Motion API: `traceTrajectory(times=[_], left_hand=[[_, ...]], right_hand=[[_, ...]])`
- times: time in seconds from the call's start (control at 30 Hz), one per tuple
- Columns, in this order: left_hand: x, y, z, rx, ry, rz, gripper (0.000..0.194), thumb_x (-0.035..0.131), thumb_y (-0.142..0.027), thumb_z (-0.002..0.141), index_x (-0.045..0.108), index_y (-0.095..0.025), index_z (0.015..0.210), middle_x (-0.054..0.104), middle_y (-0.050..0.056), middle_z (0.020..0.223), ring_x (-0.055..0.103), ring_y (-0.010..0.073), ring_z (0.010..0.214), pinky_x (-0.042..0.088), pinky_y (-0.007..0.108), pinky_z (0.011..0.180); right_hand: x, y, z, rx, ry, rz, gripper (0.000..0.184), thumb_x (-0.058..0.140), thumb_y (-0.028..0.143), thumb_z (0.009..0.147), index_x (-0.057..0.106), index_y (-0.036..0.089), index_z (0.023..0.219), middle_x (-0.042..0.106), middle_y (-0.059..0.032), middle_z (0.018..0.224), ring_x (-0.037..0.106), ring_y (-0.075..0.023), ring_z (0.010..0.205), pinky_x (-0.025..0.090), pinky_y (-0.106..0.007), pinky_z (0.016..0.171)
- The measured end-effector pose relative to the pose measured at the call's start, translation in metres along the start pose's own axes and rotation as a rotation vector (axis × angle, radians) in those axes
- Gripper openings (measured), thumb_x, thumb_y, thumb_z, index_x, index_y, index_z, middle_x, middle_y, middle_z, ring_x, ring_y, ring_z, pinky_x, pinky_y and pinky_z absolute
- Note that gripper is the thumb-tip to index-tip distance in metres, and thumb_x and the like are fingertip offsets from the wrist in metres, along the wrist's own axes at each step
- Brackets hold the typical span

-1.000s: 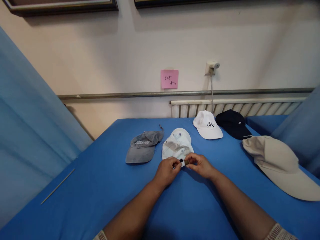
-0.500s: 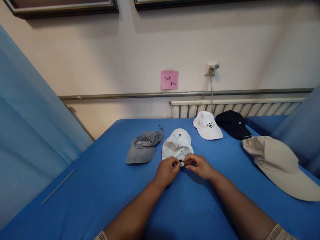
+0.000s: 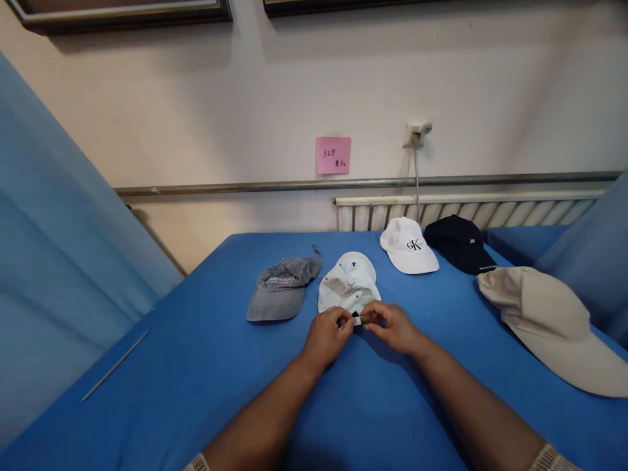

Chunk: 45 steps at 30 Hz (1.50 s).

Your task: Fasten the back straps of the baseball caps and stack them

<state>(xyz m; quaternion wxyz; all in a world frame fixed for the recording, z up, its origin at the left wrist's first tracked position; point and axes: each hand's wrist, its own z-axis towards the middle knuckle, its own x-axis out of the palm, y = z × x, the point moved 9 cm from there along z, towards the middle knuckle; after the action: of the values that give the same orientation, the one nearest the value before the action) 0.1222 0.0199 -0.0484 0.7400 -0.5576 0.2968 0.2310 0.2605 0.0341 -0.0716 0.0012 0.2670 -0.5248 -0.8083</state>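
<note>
A pale baseball cap (image 3: 349, 284) lies on the blue-covered table with its brim pointing away from me and its back towards me. At its back edge, my left hand (image 3: 330, 332) pinches one end of the cap's adjustment strap (image 3: 358, 320). My right hand (image 3: 394, 325) pinches the strap's other end, where a small brownish piece shows between thumb and finger. Both hands are closed and close together, with a short light stretch of strap between them. How the strap is fastened is too small to tell.
A grey cap (image 3: 282, 288) lies left of the pale one. To the right are a white cap (image 3: 408, 245), a dark navy cap (image 3: 456, 243) and a large beige cap (image 3: 549, 320). A thin stick (image 3: 115, 366) lies near the table's left edge; a radiator (image 3: 456, 212) stands behind.
Almost nothing differs; both hands keep their pinch on the strap at the back of the cap. The view has shifted very slightly.
</note>
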Motion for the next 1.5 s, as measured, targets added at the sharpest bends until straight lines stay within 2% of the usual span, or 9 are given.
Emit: traceTrajectory(times=[0.13,0.4,0.7,0.87,1.0,1.27,1.4,1.5], left_hand=[[-0.002,0.001,-0.001,-0.003,-0.019,-0.005,0.017,0.053,-0.027,0.081,0.066,-0.017,0.077,0.067,0.001,0.073,0.058,0.0136,0.067,0.039,0.024,0.062],[0.005,0.001,-0.002,0.034,0.029,-0.054,0.015,0.053,-0.024,0.080,0.064,-0.017,0.074,0.063,0.000,0.069,0.055,0.0123,0.064,0.038,0.023,0.060],[0.012,0.010,0.000,-0.035,0.022,-0.192,0.016,0.054,-0.027,0.081,0.063,-0.016,0.073,0.060,-0.001,0.066,0.051,0.0109,0.061,0.037,0.021,0.057],[0.011,0.013,0.000,-0.078,0.012,-0.268,0.018,0.055,-0.030,0.081,0.064,-0.015,0.076,0.059,-0.002,0.065,0.050,0.0107,0.059,0.037,0.021,0.056],[0.008,0.010,-0.001,-0.061,0.011,-0.254,0.020,0.054,-0.033,0.083,0.065,-0.016,0.079,0.062,-0.001,0.070,0.054,0.0121,0.064,0.040,0.023,0.061],[0.007,0.014,0.001,-0.070,-0.026,-0.280,0.017,0.055,-0.033,0.083,0.062,-0.017,0.082,0.064,0.000,0.075,0.057,0.0137,0.069,0.042,0.024,0.065],[0.009,0.015,0.002,-0.068,-0.017,-0.310,0.017,0.055,-0.032,0.082,0.062,-0.017,0.082,0.064,0.000,0.075,0.057,0.0138,0.070,0.043,0.024,0.067],[0.009,0.013,0.002,-0.058,0.016,-0.295,0.019,0.053,-0.032,0.083,0.063,-0.016,0.081,0.064,0.000,0.075,0.057,0.0137,0.070,0.043,0.024,0.067]], right_hand=[[0.002,-0.003,0.000,0.033,0.016,0.023,0.018,0.061,0.015,0.075,0.063,0.021,0.092,0.062,0.0013,0.076,0.056,-0.0138,0.069,0.044,-0.026,0.066],[0.001,0.001,-0.001,0.036,0.018,-0.002,0.016,0.062,0.017,0.075,0.063,0.021,0.091,0.061,0.0017,0.074,0.055,-0.0136,0.068,0.044,-0.026,0.066],[0.002,0.004,-0.001,0.008,0.002,-0.026,0.015,0.060,0.019,0.077,0.062,0.021,0.092,0.062,0.0010,0.076,0.056,-0.0136,0.069,0.044,-0.026,0.065],[0.001,0.001,-0.001,0.018,-0.043,-0.017,0.016,0.061,0.023,0.079,0.062,0.020,0.094,0.061,0.0015,0.073,0.055,-0.0133,0.066,0.044,-0.026,0.063],[-0.005,-0.001,-0.001,0.050,-0.101,-0.049,0.018,0.065,0.029,0.078,0.063,0.020,0.094,0.062,0.0018,0.070,0.056,-0.0137,0.063,0.045,-0.026,0.062],[-0.001,-0.004,-0.002,0.076,-0.072,0.161,0.022,0.063,0.028,0.079,0.062,0.020,0.100,0.071,-0.0040,0.092,0.067,-0.0178,0.083,0.052,-0.032,0.078],[-0.008,0.007,-0.003,0.005,-0.129,0.014,0.019,0.066,0.029,0.079,0.065,0.021,0.096,0.071,-0.0028,0.084,0.065,-0.0169,0.076,0.052,-0.030,0.072],[-0.010,0.015,-0.003,-0.059,-0.121,-0.033,0.017,0.065,0.029,0.080,0.067,0.022,0.095,0.069,-0.0029,0.083,0.063,-0.0161,0.074,0.051,-0.029,0.069]])
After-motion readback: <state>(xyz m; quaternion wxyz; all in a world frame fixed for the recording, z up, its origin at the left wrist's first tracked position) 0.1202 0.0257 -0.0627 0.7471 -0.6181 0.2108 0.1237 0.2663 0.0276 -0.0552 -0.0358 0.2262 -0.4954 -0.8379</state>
